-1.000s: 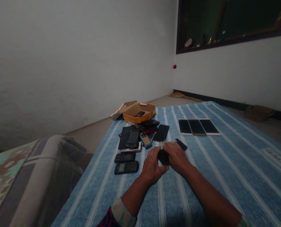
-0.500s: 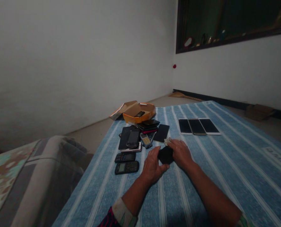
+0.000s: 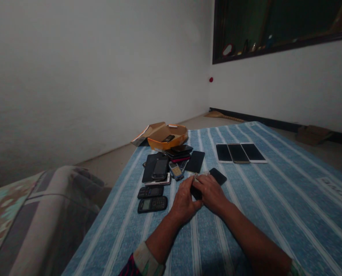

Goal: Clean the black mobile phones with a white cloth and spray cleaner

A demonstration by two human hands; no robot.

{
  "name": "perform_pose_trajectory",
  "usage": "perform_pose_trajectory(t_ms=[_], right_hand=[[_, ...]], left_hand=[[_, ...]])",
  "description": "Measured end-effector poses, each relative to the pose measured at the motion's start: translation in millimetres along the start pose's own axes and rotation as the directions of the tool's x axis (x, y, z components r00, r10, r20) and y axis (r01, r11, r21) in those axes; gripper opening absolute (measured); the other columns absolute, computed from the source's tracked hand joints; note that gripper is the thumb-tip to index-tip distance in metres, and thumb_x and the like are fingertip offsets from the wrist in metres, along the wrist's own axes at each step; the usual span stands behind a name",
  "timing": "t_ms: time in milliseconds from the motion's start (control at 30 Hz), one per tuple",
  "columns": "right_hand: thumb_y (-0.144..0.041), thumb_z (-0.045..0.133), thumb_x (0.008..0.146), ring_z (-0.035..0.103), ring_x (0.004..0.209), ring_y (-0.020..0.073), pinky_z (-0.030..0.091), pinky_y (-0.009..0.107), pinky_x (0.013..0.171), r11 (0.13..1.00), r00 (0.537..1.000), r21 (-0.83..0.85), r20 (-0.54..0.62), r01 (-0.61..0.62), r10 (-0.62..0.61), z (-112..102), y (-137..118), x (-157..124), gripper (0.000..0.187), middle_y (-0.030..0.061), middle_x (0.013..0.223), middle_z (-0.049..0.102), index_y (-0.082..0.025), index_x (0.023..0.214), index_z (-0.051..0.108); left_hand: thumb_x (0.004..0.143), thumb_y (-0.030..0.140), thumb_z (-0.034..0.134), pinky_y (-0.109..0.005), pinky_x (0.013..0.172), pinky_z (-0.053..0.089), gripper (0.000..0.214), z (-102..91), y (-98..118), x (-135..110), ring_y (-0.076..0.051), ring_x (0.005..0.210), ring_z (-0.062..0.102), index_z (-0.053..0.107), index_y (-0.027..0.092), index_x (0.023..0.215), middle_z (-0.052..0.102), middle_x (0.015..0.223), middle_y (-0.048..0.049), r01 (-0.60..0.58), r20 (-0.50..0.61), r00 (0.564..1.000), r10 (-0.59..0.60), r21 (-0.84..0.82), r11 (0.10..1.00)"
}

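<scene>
A black phone (image 3: pixel 217 176) lies on the blue striped cloth (image 3: pixel 268 199), its far end showing past my fingers. My left hand (image 3: pixel 184 198) curls round its near left edge and holds it down. My right hand (image 3: pixel 212 193) is closed over its near part, with a small pale cloth (image 3: pixel 199 176) bunched under the fingertips against the phone. A heap of several phones (image 3: pixel 171 163) sits just beyond my left hand, and two black keypad phones (image 3: pixel 152 198) lie to its left.
Three smartphones (image 3: pixel 238 153) lie side by side, screens up, further back on the right. An orange box (image 3: pixel 166 137) with a phone in it stands at the far edge. A folded patterned mattress (image 3: pixel 38 218) is at the left. Walls enclose the corner.
My right hand slid forward over the phone and hid it, then came back toward me, so the phone's far end shows again. The left hand stayed in place.
</scene>
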State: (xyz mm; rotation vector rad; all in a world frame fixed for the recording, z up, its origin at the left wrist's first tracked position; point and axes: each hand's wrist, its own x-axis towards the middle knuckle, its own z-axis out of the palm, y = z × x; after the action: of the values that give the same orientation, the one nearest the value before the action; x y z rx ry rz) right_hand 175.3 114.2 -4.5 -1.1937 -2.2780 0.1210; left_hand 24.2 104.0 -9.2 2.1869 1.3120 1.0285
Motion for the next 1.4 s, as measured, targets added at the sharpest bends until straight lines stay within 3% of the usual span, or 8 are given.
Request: perform_pose_trajectory(t_ms=[133, 300, 600, 833, 933, 1067, 1200, 1400], right_hand=[[-0.008, 0.047, 0.090, 0.053, 0.113, 0.0256, 0.027, 0.047, 0.106, 0.993, 0.996, -0.084, 0.027, -0.082, 0.084, -4.4, 8.7, 0.0, 0.035, 0.0099, 0.115, 0.065, -0.022, 0.118, 0.064], [-0.002, 0.045, 0.085, 0.050, 0.116, 0.0286, 0.031, 0.047, 0.101, 0.967, 0.983, -0.177, -0.004, -0.184, 0.186, -5.1, 21.9, -1.5, 0.041, 0.0152, 0.127, 0.060, -0.018, 0.118, 0.065], [-0.009, 0.049, 0.090, 0.053, 0.106, 0.0240, 0.031, 0.041, 0.101, 0.996, 0.998, -0.079, 0.036, -0.047, 0.050, -2.2, -1.7, 0.2, 0.032, 0.0078, 0.107, 0.066, -0.021, 0.114, 0.066], [-0.003, 0.044, 0.086, 0.051, 0.116, 0.0269, 0.031, 0.043, 0.100, 0.953, 0.966, -0.171, 0.017, -0.250, 0.257, -11.1, 26.6, 0.8, 0.040, 0.0121, 0.126, 0.062, -0.019, 0.114, 0.068], [-0.001, 0.043, 0.084, 0.051, 0.115, 0.0276, 0.034, 0.042, 0.097, 0.934, 0.949, -0.178, 0.004, -0.309, 0.314, -12.4, 36.5, 0.0, 0.043, 0.0133, 0.125, 0.062, -0.018, 0.116, 0.067], [-0.004, 0.046, 0.086, 0.053, 0.107, 0.0267, 0.036, 0.039, 0.096, 0.964, 0.975, -0.153, 0.009, -0.219, 0.223, -7.7, 28.4, -0.4, 0.037, 0.0121, 0.111, 0.066, -0.017, 0.112, 0.069], [-0.006, 0.047, 0.088, 0.053, 0.106, 0.0243, 0.034, 0.038, 0.098, 0.992, 0.997, -0.096, 0.018, -0.078, 0.080, -2.5, 10.4, 0.7, 0.034, 0.0097, 0.111, 0.066, -0.019, 0.111, 0.069], [-0.004, 0.046, 0.086, 0.053, 0.112, 0.0254, 0.032, 0.041, 0.102, 0.977, 0.985, -0.128, 0.017, -0.170, 0.173, -6.6, 19.5, 1.7, 0.037, 0.0097, 0.118, 0.065, -0.020, 0.110, 0.069]], left_hand=[[0.062, 0.020, 0.075, -0.055, 0.107, 0.041, 0.082, -1.7, -0.1, -1.1, -0.035, 0.127, 0.050, 0.042, 0.018, 0.137, 0.055, 0.135, -0.0153, 0.026, 0.021, 0.999, -0.026, 0.012, 1.000], [0.060, 0.019, 0.076, -0.056, 0.106, 0.041, 0.085, -3.6, -2.4, -4.1, -0.036, 0.126, 0.050, 0.041, 0.016, 0.138, 0.053, 0.135, -0.0173, 0.049, 0.037, 0.998, -0.049, 0.012, 0.999], [0.060, 0.017, 0.072, -0.054, 0.106, 0.042, 0.082, -8.5, 2.8, -4.0, -0.034, 0.123, 0.052, 0.042, 0.017, 0.137, 0.056, 0.132, -0.0149, -0.014, 0.033, 0.999, 0.013, 0.026, 1.000], [0.062, 0.020, 0.072, -0.054, 0.101, 0.045, 0.078, -10.4, 4.1, -5.1, -0.034, 0.121, 0.054, 0.044, 0.014, 0.135, 0.056, 0.130, -0.0172, 0.036, 0.050, 0.998, -0.039, 0.063, 0.997], [0.061, 0.020, 0.072, -0.054, 0.102, 0.045, 0.079, -12.4, 4.6, -5.1, -0.034, 0.121, 0.053, 0.044, 0.014, 0.135, 0.055, 0.131, -0.0177, 0.042, 0.069, 0.996, -0.047, 0.073, 0.996], [0.060, 0.019, 0.072, -0.053, 0.101, 0.046, 0.079, -13.0, 5.3, -4.7, -0.034, 0.119, 0.054, 0.045, 0.014, 0.134, 0.057, 0.129, -0.0175, 0.041, 0.069, 0.997, -0.047, 0.084, 0.996], [0.061, 0.019, 0.070, -0.054, 0.101, 0.046, 0.077, -12.4, 7.1, -4.3, -0.033, 0.117, 0.055, 0.045, 0.016, 0.134, 0.058, 0.127, -0.0151, 0.022, 0.052, 0.998, -0.026, 0.086, 0.996], [0.060, 0.019, 0.073, -0.053, 0.102, 0.045, 0.080, -11.8, 5.8, -4.8, -0.034, 0.121, 0.053, 0.044, 0.015, 0.135, 0.056, 0.131, -0.0164, 0.055, 0.074, 0.995, -0.061, 0.083, 0.995]])
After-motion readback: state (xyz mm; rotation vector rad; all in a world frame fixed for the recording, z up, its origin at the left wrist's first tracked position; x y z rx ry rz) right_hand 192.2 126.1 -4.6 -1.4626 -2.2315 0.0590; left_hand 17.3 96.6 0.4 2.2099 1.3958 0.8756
